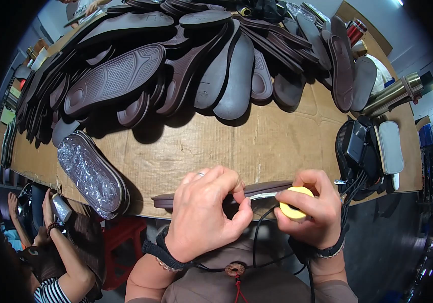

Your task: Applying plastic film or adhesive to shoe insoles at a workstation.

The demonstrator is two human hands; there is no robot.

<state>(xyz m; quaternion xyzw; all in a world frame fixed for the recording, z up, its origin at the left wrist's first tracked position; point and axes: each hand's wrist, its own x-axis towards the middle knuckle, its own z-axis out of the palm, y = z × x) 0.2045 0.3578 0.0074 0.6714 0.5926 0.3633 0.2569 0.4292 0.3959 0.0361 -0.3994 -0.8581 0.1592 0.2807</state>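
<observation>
My left hand pinches a dark brown shoe insole held edge-on at the near edge of the cardboard-covered table. A pale strip runs along the insole's edge between my hands. My right hand grips a yellow roll of tape pressed against the insole's right end. Both wrists wear dark straps, and a black cable loops below them.
A large heap of dark insoles covers the far half of the table. A plastic-wrapped stack of soles lies at left. A black device with cables, a white case and a metal flask sit at right. Another person sits lower left.
</observation>
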